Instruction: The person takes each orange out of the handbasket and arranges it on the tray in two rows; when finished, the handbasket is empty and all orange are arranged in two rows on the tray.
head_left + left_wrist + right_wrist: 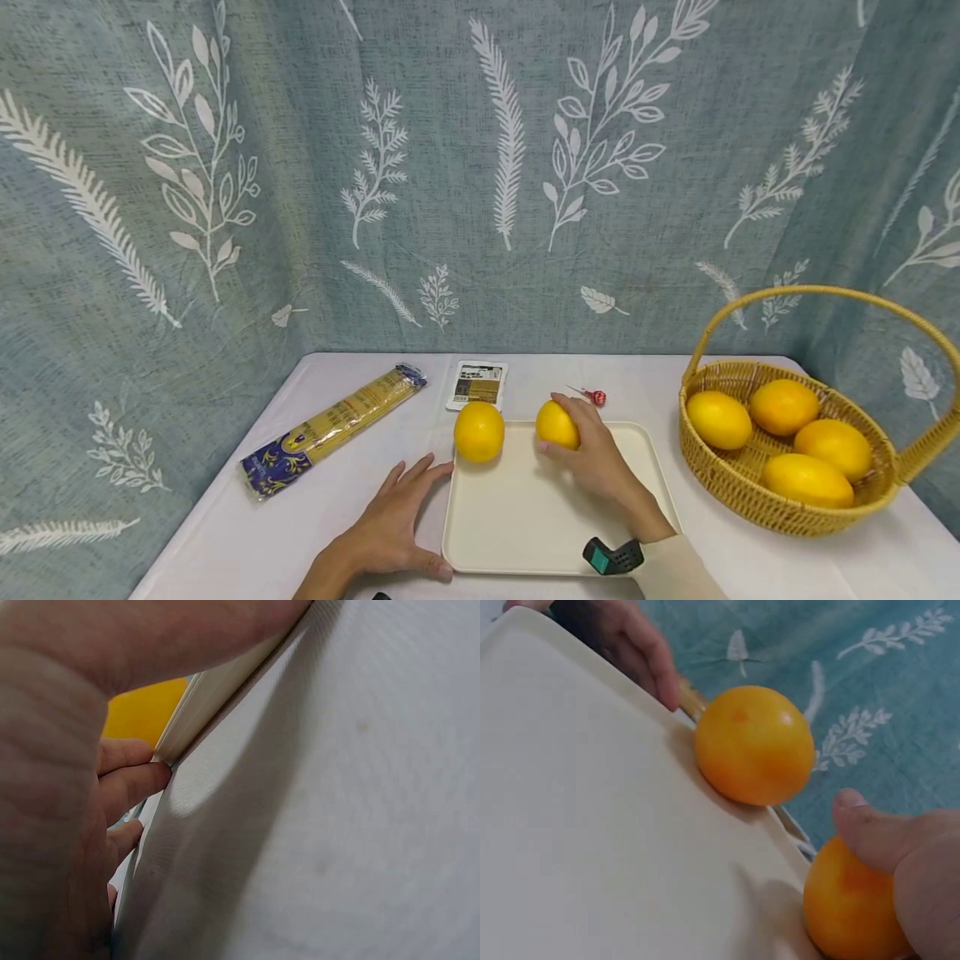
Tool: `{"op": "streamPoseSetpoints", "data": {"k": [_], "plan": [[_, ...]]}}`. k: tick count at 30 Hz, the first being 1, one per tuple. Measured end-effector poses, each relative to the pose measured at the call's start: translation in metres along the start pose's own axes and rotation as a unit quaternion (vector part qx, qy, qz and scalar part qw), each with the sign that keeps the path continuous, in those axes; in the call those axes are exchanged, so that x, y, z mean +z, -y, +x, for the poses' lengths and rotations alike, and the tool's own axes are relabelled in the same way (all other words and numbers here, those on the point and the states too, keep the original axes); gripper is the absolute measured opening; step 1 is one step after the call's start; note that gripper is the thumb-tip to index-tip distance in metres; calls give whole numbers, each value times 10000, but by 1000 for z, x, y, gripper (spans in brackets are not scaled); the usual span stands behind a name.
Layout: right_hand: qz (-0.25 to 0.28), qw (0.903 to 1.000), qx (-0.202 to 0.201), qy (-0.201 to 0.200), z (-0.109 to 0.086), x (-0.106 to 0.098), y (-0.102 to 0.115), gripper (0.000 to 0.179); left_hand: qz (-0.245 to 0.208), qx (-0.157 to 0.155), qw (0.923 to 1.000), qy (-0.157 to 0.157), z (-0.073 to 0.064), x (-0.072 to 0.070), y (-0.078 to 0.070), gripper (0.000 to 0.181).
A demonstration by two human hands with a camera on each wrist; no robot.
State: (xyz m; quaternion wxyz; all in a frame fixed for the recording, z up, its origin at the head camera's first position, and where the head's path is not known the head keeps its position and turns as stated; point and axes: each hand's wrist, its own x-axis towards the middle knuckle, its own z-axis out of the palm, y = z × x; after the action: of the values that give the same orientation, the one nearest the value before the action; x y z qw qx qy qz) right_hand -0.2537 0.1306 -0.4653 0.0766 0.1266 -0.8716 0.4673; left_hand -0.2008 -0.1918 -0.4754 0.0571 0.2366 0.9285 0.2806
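Observation:
My right hand (592,454) holds a round yellow-orange fruit, an orange (557,425), at the far edge of a cream rectangular tray (525,525). In the right wrist view the thumb lies over this orange (851,907), whose far side the hand hides. A second orange (478,432) sits at the tray's far left corner. My left hand (393,525) rests on the table with fingers spread and nothing in its grasp. Its fingertips and thumb lie along the tray's left side, touching or very near the rim (214,694).
A wicker basket (712,471) with a tall handle stands at the right, holding several oranges. A long spaghetti packet (333,429) lies at the left. Behind the tray are a small white-and-brown sachet (477,385) and a red lollipop (597,397). A patterned curtain (450,183) backs the table.

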Motion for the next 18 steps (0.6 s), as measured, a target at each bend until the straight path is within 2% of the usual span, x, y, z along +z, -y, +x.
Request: {"op": "streamPoseSetpoints", "data": {"k": [6,11,18], "plan": [[-440,9988,188,-39,-1,5,2,79,-6,-23,10000,-25,0,0,0,127],[-399,9987,309,-96,-2,4,1,83,-20,-3,10000,17,1,1,0,126],[-251,9994,200,-123,-2,2,3,86,-33,-89,9999,34,0,1,1,127]]}}
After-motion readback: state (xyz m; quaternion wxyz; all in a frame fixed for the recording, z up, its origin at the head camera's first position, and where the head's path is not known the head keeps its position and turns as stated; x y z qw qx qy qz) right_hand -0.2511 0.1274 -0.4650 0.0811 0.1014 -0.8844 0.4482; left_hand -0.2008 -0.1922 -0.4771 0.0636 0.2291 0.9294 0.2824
